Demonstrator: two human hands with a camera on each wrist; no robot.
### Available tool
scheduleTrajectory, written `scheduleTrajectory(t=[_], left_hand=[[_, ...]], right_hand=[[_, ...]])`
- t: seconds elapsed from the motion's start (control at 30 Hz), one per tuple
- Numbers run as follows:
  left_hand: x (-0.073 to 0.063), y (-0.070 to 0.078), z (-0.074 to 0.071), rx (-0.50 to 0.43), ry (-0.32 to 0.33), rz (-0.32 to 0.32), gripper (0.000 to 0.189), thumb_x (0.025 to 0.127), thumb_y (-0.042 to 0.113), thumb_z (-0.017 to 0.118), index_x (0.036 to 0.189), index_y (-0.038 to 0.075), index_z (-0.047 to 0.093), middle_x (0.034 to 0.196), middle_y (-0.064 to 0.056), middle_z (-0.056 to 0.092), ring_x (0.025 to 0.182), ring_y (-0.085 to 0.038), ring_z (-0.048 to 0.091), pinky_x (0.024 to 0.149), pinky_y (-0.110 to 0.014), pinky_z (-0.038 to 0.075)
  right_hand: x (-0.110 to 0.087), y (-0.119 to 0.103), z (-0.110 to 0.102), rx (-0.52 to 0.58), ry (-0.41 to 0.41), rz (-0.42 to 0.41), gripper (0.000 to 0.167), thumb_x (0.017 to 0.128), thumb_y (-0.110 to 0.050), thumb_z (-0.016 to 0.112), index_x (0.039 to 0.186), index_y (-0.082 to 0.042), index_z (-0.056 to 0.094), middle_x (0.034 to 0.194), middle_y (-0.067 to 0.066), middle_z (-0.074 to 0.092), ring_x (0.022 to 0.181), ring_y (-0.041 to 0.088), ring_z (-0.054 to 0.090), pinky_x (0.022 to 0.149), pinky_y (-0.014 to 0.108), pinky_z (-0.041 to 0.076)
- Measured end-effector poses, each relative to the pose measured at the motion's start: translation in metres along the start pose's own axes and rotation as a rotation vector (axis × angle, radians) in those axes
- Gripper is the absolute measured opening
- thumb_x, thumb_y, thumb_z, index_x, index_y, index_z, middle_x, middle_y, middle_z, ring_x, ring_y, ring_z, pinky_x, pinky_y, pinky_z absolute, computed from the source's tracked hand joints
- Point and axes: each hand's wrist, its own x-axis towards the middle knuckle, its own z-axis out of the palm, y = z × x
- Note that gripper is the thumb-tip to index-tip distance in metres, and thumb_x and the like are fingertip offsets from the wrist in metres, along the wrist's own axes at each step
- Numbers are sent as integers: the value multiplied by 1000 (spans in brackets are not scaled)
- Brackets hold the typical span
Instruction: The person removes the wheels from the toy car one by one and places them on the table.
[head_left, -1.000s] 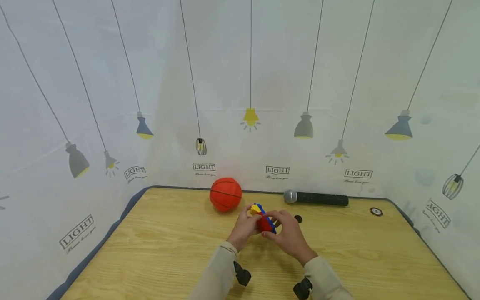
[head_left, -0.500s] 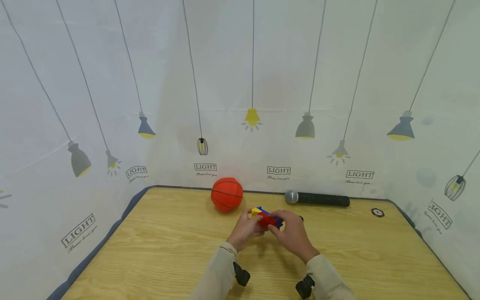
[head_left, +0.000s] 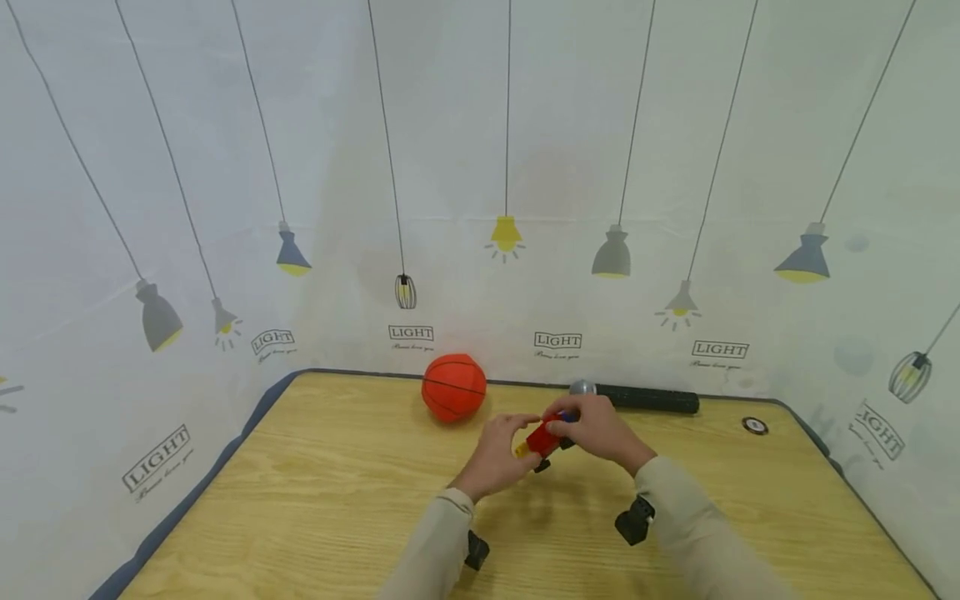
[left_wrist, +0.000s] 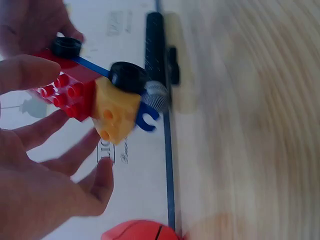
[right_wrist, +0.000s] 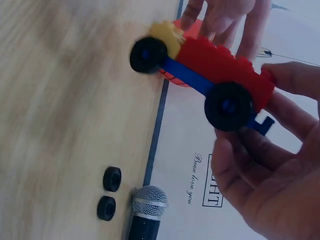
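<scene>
A toy car built of red and yellow blocks on a blue chassis with black wheels is held tilted above the table. My right hand grips its red rear end, thumb on the red block and fingers below. At the yellow front, my left hand has its fingers spread loosely around the car, not curled onto it; whether its thumb touches the red bricks is hard to tell. Both wheels on one side show in the right wrist view. Two loose black tyres lie on the table below.
A red ball with black lines sits at the back of the wooden table. Right of it lies a black microphone, partly behind my right hand. A round chip is at the back right. Printed curtains enclose the table.
The car has moved right and turned, its yellow end now pointing down toward my left. My right hand has shifted onto the rear end, and my left fingers have spread from their hold.
</scene>
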Motion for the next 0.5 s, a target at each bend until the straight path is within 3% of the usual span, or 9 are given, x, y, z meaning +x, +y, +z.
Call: scheduleTrajectory(t=[0.1,0.2,0.33,0.5], left_hand=[[3,5,0,-82,-112,84,58,93,22,66,148,21,47,140,-11,60,130,-30,56,107,-52,48],[7,8,3,-134,-170,85,63,93,22,68,150,21,41,136,-12,63,122,-27,63,100,-45,55],[8,9,13,-143,-204,71,68,92,22,72,151,21,37,135,-14,63,120,-28,65,95,-43,58],[6,11,21,-163,-212,83,68,94,23,71,152,21,35,136,-15,62,120,-27,65,92,-41,59]], right_hand=[[5,-1,-10,26,-83,53,20,94,-21,66,108,-10,75,97,9,73,77,16,64,63,30,54],[8,0,-15,104,-148,140,21,93,-23,66,105,-9,75,90,5,70,64,14,54,56,28,48],[6,3,-18,188,-197,261,24,95,-23,63,106,-5,74,75,1,61,51,11,39,51,23,45],[3,6,-20,232,-196,354,25,96,-26,62,105,-6,74,64,-5,49,50,9,33,51,22,47]])
